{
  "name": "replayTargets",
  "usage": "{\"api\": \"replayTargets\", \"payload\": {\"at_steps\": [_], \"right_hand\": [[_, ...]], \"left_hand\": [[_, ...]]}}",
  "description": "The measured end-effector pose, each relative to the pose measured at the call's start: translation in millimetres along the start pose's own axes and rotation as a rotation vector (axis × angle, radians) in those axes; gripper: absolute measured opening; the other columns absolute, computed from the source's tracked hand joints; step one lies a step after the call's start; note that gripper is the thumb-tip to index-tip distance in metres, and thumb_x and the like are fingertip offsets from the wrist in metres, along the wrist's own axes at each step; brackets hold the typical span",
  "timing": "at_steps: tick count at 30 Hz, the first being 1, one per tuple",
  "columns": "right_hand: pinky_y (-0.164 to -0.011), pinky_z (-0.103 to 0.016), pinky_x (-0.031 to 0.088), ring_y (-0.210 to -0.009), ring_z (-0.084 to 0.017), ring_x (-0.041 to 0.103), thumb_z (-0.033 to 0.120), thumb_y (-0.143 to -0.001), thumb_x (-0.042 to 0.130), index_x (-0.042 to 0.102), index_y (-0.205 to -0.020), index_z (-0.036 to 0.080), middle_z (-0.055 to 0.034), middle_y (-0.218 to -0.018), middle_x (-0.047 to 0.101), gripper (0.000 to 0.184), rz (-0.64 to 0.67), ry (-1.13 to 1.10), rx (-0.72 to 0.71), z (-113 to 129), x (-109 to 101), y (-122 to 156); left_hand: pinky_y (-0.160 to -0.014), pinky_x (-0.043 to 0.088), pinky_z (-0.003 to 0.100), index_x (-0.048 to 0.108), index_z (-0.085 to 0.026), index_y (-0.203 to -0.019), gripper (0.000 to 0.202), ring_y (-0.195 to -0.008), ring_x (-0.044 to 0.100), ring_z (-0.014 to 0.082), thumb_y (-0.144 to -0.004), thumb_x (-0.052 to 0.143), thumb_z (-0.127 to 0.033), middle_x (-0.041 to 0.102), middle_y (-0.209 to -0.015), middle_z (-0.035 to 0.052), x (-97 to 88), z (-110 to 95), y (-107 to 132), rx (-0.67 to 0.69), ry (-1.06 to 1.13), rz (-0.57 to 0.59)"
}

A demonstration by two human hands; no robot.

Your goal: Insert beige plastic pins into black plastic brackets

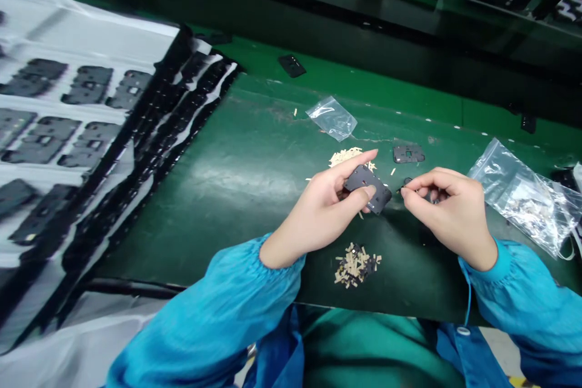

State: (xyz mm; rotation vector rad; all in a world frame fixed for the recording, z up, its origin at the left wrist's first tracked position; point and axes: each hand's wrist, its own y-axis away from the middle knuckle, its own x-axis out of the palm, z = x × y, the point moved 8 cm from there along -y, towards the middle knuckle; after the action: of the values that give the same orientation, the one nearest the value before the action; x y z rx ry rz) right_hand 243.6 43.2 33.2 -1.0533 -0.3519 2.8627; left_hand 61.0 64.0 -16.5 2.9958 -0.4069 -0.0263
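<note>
A flat black plastic plate [373,197] with small holes is gripped between the thumb and fingers of my left hand [330,197]. Just to its right, my right hand [448,203] is closed in a pinch. A small dark piece [404,183] shows at its fingertips, too small to name. Behind my left hand lies a heap of small cream strips [350,156], partly hidden by the fingers. Nearer to me is a second pile, of cream and dark bits [357,267]. Another black plate [408,153] lies flat beyond my right hand.
Stacked trays [150,42] at the left hold several black plates in white pockets. A small clear bag [333,118] lies at the back, a larger filled one [530,203] at the right. One black plate [291,65] rests near the back ledge.
</note>
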Motion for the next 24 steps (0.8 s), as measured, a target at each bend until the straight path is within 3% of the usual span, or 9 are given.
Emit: {"api": "replayTargets", "payload": {"at_steps": [6, 11, 15, 19, 24], "right_hand": [[-0.055, -0.029, 0.045, -0.055, -0.014, 0.056, 0.016, -0.081, 0.068, 0.069, -0.067, 0.023, 0.0017, -0.060, 0.063, 0.015, -0.031, 0.177, -0.183, 17, 2, 10], [-0.062, -0.033, 0.048, -0.064, -0.018, 0.064, 0.018, -0.087, 0.068, 0.069, -0.073, 0.024, -0.0015, -0.067, 0.071, 0.015, -0.036, 0.352, -0.357, 28, 7, 19], [-0.061, -0.032, 0.047, -0.063, -0.017, 0.063, 0.016, -0.087, 0.068, 0.068, -0.074, 0.023, -0.0011, -0.066, 0.070, 0.014, -0.023, 0.311, -0.359, 31, 7, 19], [-0.056, -0.029, 0.045, -0.055, -0.014, 0.058, 0.014, -0.084, 0.067, 0.066, -0.070, 0.023, 0.0017, -0.060, 0.063, 0.016, 0.002, 0.208, -0.279, 29, 6, 15], [-0.056, -0.029, 0.044, -0.056, -0.014, 0.057, 0.015, -0.085, 0.068, 0.067, -0.071, 0.023, 0.0013, -0.061, 0.063, 0.016, -0.049, 0.239, -0.276, 27, 2, 16]], "left_hand": [[-0.061, 0.065, 0.030, 0.065, -0.023, -0.140, 0.060, -0.067, 0.070, 0.0185, -0.081, 0.067, -0.016, 0.076, -0.092, 0.0035, 7.9, 0, 4, 0.009, -0.017, 0.032], [-0.064, 0.066, 0.032, 0.066, -0.023, -0.139, 0.058, -0.071, 0.072, 0.0199, -0.081, 0.066, -0.016, 0.077, -0.093, 0.0032, 9.0, -2, 4, 0.019, -0.007, 0.002], [-0.067, 0.065, 0.033, 0.066, -0.023, -0.140, 0.058, -0.067, 0.069, 0.0188, -0.082, 0.067, -0.018, 0.074, -0.086, 0.0018, 8.1, -3, 6, 0.028, -0.040, -0.005], [-0.069, 0.064, 0.034, 0.066, -0.024, -0.139, 0.057, -0.069, 0.069, 0.0190, -0.083, 0.067, -0.018, 0.075, -0.092, 0.0024, 7.9, -3, 7, 0.039, -0.062, -0.001], [-0.070, 0.064, 0.033, 0.065, -0.024, -0.140, 0.057, -0.071, 0.069, 0.0191, -0.083, 0.066, -0.016, 0.075, -0.091, 0.0019, 9.2, -4, 7, 0.047, -0.058, 0.000]]}}
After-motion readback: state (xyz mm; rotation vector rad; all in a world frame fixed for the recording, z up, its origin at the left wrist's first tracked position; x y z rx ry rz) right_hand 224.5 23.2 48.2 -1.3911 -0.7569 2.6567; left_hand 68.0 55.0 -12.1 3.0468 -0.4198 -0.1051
